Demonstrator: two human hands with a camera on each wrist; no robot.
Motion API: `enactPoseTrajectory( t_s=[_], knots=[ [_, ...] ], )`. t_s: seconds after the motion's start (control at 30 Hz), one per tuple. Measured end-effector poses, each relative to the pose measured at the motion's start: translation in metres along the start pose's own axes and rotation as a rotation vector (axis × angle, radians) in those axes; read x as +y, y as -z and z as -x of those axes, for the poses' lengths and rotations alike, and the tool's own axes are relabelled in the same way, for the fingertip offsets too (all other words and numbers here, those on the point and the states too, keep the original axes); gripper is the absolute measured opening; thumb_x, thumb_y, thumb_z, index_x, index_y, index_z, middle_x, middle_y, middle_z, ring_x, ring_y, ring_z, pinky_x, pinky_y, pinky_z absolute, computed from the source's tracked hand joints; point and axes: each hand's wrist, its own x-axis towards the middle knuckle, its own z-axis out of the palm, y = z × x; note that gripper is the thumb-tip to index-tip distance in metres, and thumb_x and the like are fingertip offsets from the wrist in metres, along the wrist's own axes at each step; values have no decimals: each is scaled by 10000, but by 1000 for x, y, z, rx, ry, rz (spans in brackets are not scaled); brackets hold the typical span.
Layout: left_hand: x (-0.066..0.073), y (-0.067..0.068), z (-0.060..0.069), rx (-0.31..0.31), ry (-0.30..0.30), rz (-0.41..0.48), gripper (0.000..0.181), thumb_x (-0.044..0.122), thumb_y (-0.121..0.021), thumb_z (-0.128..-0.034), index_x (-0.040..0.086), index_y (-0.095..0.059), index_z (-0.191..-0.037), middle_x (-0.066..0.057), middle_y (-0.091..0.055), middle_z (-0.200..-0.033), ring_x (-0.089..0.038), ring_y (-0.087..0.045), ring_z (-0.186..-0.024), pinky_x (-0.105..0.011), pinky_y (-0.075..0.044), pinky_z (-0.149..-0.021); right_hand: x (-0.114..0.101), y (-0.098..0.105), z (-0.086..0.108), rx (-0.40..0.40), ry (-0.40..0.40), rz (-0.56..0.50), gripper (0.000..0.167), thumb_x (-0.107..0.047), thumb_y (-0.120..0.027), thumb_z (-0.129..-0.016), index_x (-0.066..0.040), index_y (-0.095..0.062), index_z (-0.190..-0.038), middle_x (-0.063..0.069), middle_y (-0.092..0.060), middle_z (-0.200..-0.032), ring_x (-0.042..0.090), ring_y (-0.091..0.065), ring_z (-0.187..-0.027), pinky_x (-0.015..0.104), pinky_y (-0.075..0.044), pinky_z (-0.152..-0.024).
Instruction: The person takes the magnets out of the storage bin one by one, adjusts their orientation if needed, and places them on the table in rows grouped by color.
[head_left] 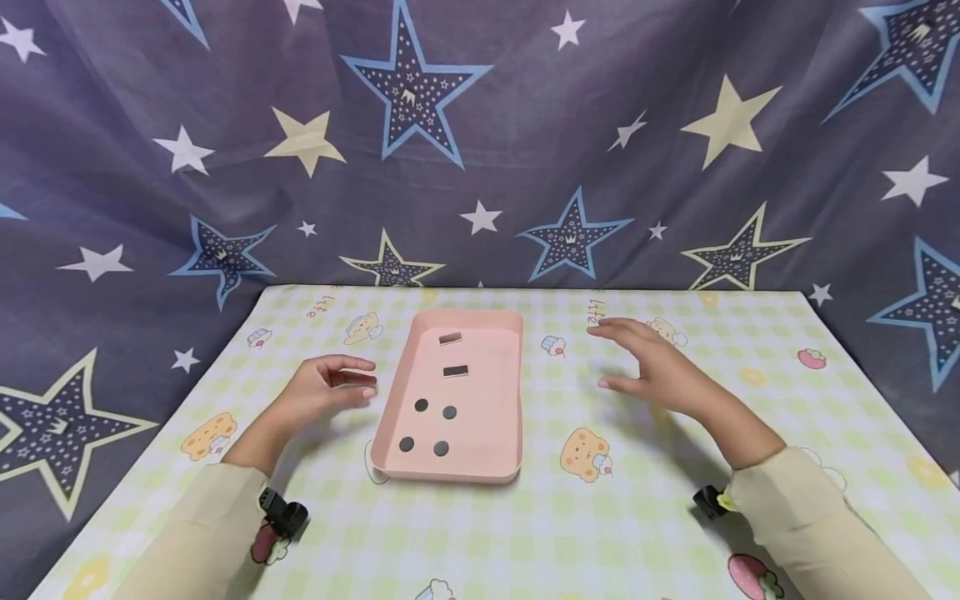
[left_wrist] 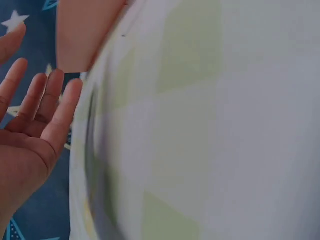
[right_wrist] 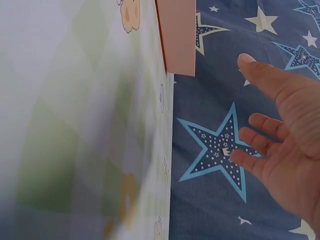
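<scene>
A shallow pink tray lies on the table between the two hands. In its lower half are several small dark discs. Farther up sit a dark rectangular piece and a similar, shinier rectangular piece. My left hand hovers just left of the tray, fingers loosely bent, holding nothing. To the right of the tray and apart from it, my right hand hangs over the cloth with relaxed fingers and an empty palm. Both wrist views show the hands empty near the tray's pink outer wall.
A checked green-and-white cloth printed with cartoon figures covers the table. Behind it hangs a dark curtain with stars. Small black cameras sit at both wrists, by the cream sleeves.
</scene>
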Motion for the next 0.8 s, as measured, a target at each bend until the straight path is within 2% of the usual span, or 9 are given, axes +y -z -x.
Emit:
enactPoseTrajectory(
  t_s=[0.1, 0.2, 0.27, 0.5, 0.67, 0.8],
  knots=[
    [-3, -1, -3, -39, 45, 109, 566, 41, -787, -808, -151, -519, -1268, -305, -626, -1171, -171, -683, -981, -390, -557, -820, -2, -2, -3, 0, 12, -4, 652, -112, -829, -776, -38, -536, -1353, 186, -459, -1424, 372, -407, -1315, 570, -336, -1042],
    [-5, -3, -6, -87, 93, 219, 623, -2, -771, -810, -149, -456, -1327, -342, -537, -1284, -210, -663, -1039, -462, -535, -845, -4, -3, -7, -7, 9, -3, 669, -124, -833, -775, -50, -528, -1365, 184, -460, -1426, 370, -400, -1324, 569, -331, -1049],
    [-5, -4, -8, -106, 119, 256, 654, -14, -762, -810, -133, -429, -1361, -327, -496, -1343, -215, -648, -1069, -481, -528, -855, -6, -4, -9, -16, -3, -10, 695, -132, -837, -774, -60, -510, -1384, 176, -457, -1429, 367, -386, -1338, 564, -322, -1061],
    [-8, -9, -15, -159, 156, 296, 666, -65, -684, -850, -134, -342, -1418, -265, -541, -1324, -186, -643, -1073, -462, -529, -866, -13, -7, -19, -54, -9, -42, 717, -143, -828, -790, -78, -479, -1414, 171, -460, -1425, 389, -333, -1373, 560, -293, -1092],
    [-7, -13, -19, -157, 152, 301, 705, -55, -676, -861, -100, -306, -1459, -264, -442, -1404, -184, -618, -1106, -438, -534, -868, -18, -11, -26, -43, 16, -55, 692, -133, -827, -790, -59, -498, -1394, 151, -492, -1384, 354, -386, -1341, 517, -325, -1088],
    [-8, -14, -22, -184, 169, 295, 727, -46, -663, -873, -33, -295, -1500, -244, -340, -1501, -193, -584, -1171, -420, -537, -868, -21, -16, -32, -28, 42, -86, 668, -109, -826, -787, -51, -515, -1375, 141, -517, -1348, 304, -498, -1213, 466, -414, -1016]
  ],
)
